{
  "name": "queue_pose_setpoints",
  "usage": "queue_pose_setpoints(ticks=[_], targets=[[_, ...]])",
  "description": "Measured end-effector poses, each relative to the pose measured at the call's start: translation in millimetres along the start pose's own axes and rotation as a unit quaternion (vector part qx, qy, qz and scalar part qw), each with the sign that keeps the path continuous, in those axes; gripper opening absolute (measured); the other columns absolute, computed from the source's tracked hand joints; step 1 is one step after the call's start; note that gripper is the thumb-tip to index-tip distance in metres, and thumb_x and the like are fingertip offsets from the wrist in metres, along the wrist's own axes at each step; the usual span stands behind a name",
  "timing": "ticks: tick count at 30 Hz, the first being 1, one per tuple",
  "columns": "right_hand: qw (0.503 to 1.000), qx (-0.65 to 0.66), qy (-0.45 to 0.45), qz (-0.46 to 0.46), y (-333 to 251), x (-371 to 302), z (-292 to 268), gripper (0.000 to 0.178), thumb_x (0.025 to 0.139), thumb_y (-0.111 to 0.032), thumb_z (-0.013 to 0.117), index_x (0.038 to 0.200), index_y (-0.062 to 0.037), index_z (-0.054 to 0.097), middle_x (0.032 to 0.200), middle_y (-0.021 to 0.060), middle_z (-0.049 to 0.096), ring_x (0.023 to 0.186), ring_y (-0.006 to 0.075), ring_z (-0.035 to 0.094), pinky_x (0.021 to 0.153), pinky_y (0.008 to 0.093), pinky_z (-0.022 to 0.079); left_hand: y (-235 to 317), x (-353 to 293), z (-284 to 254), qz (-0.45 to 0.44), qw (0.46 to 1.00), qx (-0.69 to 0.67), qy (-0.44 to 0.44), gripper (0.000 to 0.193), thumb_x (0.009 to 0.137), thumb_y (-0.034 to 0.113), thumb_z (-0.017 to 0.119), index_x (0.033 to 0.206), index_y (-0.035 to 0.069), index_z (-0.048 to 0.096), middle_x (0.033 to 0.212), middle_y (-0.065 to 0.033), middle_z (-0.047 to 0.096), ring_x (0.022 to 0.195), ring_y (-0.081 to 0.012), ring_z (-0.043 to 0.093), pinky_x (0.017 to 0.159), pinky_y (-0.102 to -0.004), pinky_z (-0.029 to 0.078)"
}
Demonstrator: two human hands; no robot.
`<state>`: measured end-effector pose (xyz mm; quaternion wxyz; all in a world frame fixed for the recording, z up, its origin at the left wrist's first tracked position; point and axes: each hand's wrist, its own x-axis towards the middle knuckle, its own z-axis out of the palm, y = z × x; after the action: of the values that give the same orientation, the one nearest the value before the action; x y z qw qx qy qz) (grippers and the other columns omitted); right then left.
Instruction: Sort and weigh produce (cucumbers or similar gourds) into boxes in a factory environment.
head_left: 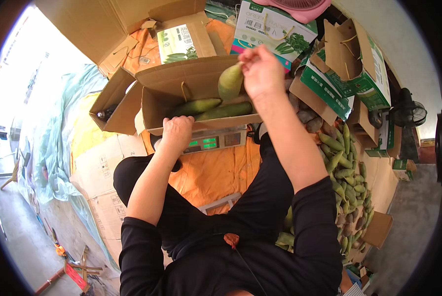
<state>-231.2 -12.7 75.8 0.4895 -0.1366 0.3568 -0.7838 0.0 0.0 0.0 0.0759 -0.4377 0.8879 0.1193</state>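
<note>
light: daylight from left | glare: upper left blown out | rim: fisheye bend, black corners

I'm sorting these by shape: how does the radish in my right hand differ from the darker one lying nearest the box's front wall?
The held radish looks stout and bulging; the lying radish looks longer and slimmer. The held radish is paler, yellowish green; the lying radish is darker. The held radish hangs from the right hand; the lying radish rests lengthwise. Both are green.

Right hand (pixel 264 71) raised, pinching; left hand (pixel 177 132) lower.
</note>
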Motion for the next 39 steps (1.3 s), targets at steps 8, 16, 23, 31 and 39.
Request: queue_pose_setpoints(ticks=[8, 16, 23, 31, 39], targets=[[0.869, -0.443, -0.187, 0.117, 28, -27, -19, 0.021, 0.091, -0.022, 0.056, 0.104, -0.0076, 0.063, 0.103, 0.002, 0.064, 0.094, 0.0103, 0.057, 0.079, 0.023, 0.042, -1, 0, 7, 0.018, 0.999, 0.029, 0.023, 0.015, 0.073, 0.002, 0.057, 0.085, 0.011, 0.061, 0.081, -0.0077, 0.065, 0.083, -0.0263, 0.065, 0.074, -0.0429, 0.045], [0.909, -0.405, -0.1, -0.004, -96, -72, -90, 0.022, 0.093, -0.02, 0.054, 0.108, -0.0046, 0.061, 0.098, 0.0052, 0.066, 0.086, 0.0104, 0.061, 0.074, 0.0232, 0.047, -8, 7, 9, 0.021, 0.998, 0.058, 0.029, 0.016, 0.078, 0.003, 0.053, 0.089, 0.012, 0.06, 0.085, -0.0095, 0.066, 0.087, -0.0289, 0.065, 0.076, -0.0454, 0.047], [0.889, -0.399, 0.224, 0.015, -120, -142, -270, 0.022, 0.091, -0.022, 0.056, 0.105, -0.0063, 0.062, 0.093, 0.003, 0.065, 0.08, 0.0106, 0.06, 0.069, 0.0231, 0.045, -1, 7, 1, 0.028, 0.999, -0.012, 0.03, 0.009, 0.082, 0.008, 0.051, 0.088, 0.005, 0.057, 0.086, -0.0168, 0.064, 0.091, -0.0362, 0.06, 0.079, -0.0493, 0.043], [0.785, -0.465, 0.371, 0.171, -24, -257, -444, 0.013, 0.088, -0.017, 0.059, 0.094, -0.0072, 0.063, 0.077, 0.0009, 0.06, 0.064, 0.0102, 0.054, 0.053, 0.0259, 0.041, 8, -1, -6, 0.026, 0.998, -0.027, 0.041, 0.013, 0.081, 0.009, 0.057, 0.091, 0.001, 0.057, 0.082, -0.0207, 0.062, 0.087, -0.0396, 0.059, 0.079, -0.0474, 0.044], [0.692, -0.595, 0.373, 0.17, 29, -278, -503, 0.014, 0.084, -0.011, 0.059, 0.092, 0.0003, 0.063, 0.078, 0.0085, 0.064, 0.069, 0.0194, 0.06, 0.062, 0.0319, 0.047, 11, 6, -4, 0.018, 0.999, -0.039, 0.033, 0.017, 0.08, 0.006, 0.058, 0.096, 0.0, 0.058, 0.087, -0.0235, 0.062, 0.091, -0.0405, 0.058, 0.081, -0.047, 0.045]])
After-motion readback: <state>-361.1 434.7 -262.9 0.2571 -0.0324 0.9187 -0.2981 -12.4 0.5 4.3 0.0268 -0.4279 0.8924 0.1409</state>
